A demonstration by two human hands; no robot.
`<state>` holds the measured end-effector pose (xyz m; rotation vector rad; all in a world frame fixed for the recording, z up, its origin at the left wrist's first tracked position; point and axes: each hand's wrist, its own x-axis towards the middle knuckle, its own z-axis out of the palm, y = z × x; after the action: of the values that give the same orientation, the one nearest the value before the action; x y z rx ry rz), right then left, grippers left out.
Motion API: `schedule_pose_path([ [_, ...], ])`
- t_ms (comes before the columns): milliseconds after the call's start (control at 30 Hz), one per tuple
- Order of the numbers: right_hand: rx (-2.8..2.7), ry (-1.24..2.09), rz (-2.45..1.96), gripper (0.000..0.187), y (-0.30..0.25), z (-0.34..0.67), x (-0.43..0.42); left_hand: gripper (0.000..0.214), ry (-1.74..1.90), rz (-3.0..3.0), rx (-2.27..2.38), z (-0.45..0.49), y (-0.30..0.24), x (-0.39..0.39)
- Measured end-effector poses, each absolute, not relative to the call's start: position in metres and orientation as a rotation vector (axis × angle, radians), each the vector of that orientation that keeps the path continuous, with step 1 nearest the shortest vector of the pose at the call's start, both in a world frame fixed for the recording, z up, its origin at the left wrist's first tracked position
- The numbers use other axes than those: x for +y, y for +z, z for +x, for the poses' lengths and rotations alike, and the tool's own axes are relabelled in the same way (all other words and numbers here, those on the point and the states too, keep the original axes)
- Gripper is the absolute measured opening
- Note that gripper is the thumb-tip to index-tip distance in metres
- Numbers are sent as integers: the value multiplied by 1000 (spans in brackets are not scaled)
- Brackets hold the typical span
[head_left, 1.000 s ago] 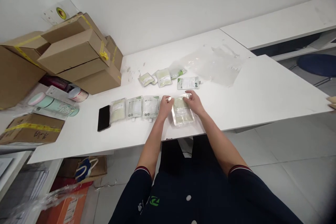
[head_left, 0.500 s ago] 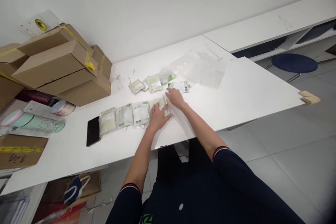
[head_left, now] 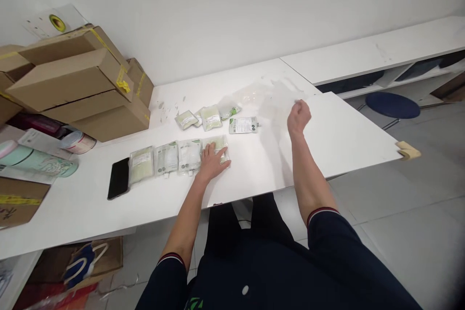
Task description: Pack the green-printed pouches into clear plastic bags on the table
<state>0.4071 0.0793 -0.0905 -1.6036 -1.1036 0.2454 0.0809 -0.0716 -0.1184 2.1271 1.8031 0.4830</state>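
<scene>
My left hand (head_left: 213,161) lies with spread fingers on a clear-wrapped pale green packet (head_left: 219,143), at the right end of a row on the white table. Left of it in the row are two clear-wrapped spouted pouches (head_left: 190,154) and another pale green packet (head_left: 142,163). My right hand (head_left: 300,115) is raised at the right side of clear plastic bags (head_left: 267,99), its fingers curled closed. Whatever it may hold is hidden. Between the hands, farther back, a spouted pouch (head_left: 243,125) lies flat, with several pale green packets (head_left: 211,117) to its left.
A black phone (head_left: 118,178) lies left of the row. Cardboard boxes (head_left: 76,82) are stacked at the back left, near a mint-coloured bottle (head_left: 39,160) and a can (head_left: 78,142). The table's right corner has a tan guard (head_left: 409,150); a blue stool (head_left: 392,105) stands beyond.
My right hand has left the packet and moved right, up to the clear plastic bags, with its fingers now curled. My left hand stays on the packet. The view has shifted slightly.
</scene>
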Motion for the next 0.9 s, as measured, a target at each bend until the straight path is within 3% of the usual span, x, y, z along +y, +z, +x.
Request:
schedule_pose_path([
  [200,-832,697,-1085,35,-81,412,17,69,1130,1503,1456,110,-95,-69],
  [300,-819,867,-980,36,-84,402,-14,76,1141,1051,1272,125,-85,-64],
  [433,-857,1044,-1008,42,-80,382,-40,78,1306,925,1293,126,-77,-64],
  [600,-1088,1222,-1124,42,-63,333,-54,90,1255,793,912,84,-61,-79],
  [733,-1372,1437,-1133,45,-67,304,-54,80,1322,729,867,37,-62,-94],
  [800,-1640,1402,-1144,50,-77,303,-49,66,1231,656,934,19,-69,-100],
  [900,-2066,985,-1309,51,-98,320,-33,61,1144,577,1108,2,-82,-109],
])
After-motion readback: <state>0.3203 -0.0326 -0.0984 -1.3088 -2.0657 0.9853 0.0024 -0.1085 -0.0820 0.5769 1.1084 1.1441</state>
